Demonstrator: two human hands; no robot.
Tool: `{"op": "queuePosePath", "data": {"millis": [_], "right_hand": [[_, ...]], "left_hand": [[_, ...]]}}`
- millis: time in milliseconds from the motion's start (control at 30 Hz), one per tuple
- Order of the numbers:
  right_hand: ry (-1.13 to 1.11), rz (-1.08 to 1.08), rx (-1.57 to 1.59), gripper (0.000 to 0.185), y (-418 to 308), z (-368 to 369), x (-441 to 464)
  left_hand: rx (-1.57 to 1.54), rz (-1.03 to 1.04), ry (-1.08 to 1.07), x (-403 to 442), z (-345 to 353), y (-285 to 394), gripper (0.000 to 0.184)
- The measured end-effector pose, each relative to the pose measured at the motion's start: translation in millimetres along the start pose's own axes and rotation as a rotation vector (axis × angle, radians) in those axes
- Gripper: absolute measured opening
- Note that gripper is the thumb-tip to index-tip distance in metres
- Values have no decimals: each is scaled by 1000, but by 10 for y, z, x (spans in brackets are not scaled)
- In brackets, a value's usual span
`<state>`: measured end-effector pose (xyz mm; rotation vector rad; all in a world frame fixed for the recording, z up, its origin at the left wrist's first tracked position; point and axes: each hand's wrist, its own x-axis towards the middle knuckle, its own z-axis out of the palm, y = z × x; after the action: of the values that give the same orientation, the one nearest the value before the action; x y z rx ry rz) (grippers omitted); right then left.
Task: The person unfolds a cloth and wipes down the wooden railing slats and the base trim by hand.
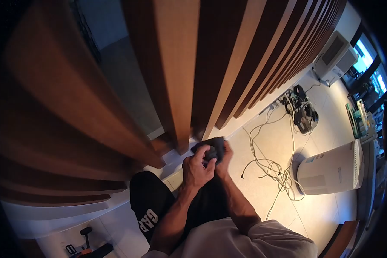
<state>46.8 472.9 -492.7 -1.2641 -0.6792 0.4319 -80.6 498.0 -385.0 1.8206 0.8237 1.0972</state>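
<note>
Brown wooden slats [180, 77], pale tiled floor [327, 124], glowing screens [365, 51] at right

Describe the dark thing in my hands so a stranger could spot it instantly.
Find the wooden slats and follow them down to a left hand and right hand. Gripped there is the dark, blocky thing, which, unlike the black gear among the cables, isn't lying on the floor.

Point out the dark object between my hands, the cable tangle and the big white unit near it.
Dark object [219, 147]: head view, on its exposed upper face.
Cable tangle [281, 175]: head view, on the crossing loops.
White unit [327, 171]: head view, on its broad side.
</note>
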Motion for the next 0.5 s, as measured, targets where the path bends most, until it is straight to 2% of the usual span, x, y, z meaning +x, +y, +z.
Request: {"op": "queuePosePath", "data": {"millis": [33,100,133,167,200,233,300,333,400,467,500], "right_hand": [[31,-89,8,25,-460,64,133],[37,-219,-335,27,-1025,21,539],[4,-281,-402,29,-1325,69,735],[25,-459,-407,28,-1447,138,921],[-44,-502,-443,24,-1859,311,948],[-115,-471,-654,23,-2052,403,1034],[-67,-499,-903,26,-2097,566,1150],[-66,-523,-910,26,-2096,595,1144],[-99,-534,-902,29,-2102,652,1175],[-55,-583,-901,31,-2061,686,1238],[-24,-623,-904,32,-1989,665,1240]], "left_hand": [[-8,20,14,35,-61,51,23],[34,-56,273,88,-215,144,22],[52,-53,372,174,-343,251,22],[190,49,448,263,-506,402,22],[253,34,454,337,-617,489,25],[237,34,449,432,-698,564,25],[347,-18,406,619,-838,721,30],[330,-8,420,599,-895,794,30],[82,-38,231,489,-981,953,27],[-426,52,254,108,-1213,1491,21],[-477,114,268,-67,-1361,1767,19]]}}
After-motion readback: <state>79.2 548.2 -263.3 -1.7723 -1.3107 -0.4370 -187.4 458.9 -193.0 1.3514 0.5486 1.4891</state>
